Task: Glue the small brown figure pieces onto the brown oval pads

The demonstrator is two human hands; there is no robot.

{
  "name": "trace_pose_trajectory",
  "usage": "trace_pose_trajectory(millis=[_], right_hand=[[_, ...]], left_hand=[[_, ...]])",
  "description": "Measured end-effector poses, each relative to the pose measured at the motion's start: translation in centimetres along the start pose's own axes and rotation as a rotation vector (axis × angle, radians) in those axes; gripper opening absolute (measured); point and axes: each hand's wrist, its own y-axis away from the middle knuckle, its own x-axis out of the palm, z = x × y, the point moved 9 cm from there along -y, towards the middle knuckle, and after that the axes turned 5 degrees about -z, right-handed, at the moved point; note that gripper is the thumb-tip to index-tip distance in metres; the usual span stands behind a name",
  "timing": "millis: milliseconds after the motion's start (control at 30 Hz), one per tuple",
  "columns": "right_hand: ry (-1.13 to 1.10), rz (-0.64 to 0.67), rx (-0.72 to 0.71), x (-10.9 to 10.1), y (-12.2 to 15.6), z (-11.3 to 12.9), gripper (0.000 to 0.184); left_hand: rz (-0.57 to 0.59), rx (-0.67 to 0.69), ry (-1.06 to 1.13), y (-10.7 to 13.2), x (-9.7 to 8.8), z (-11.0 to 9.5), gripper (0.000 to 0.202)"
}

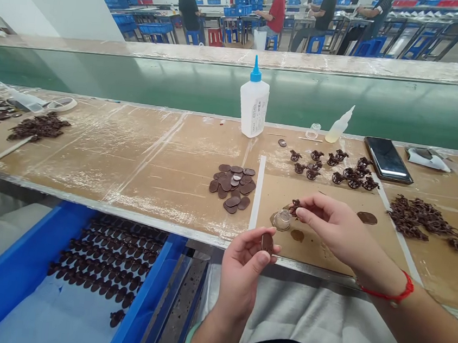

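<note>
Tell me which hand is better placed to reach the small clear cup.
Probably the right hand: it is beside the cup. The left hand is farther off, holding a brown disc.

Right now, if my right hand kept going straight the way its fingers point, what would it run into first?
Your right hand, pinching a dark openwork piece, would probably meet the small clear cup first, though depth is hard to judge from this view.
</note>
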Motion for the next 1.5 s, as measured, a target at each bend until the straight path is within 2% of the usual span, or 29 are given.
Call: trace_pose_trajectory(millis=[567,1500], right_hand=[[0.090,-0.016,-0.012,0.7,-0.7,-0.4,0.023],[0.135,-0.001,-0.037,0.6,-0.8,0.6,0.027]], left_hand=[[0.003,-0.004,-0.008,0.1,-0.1,0.3,0.026],[-0.037,-0.022,-0.015,0.1,-0.4,0.3,0.028]])
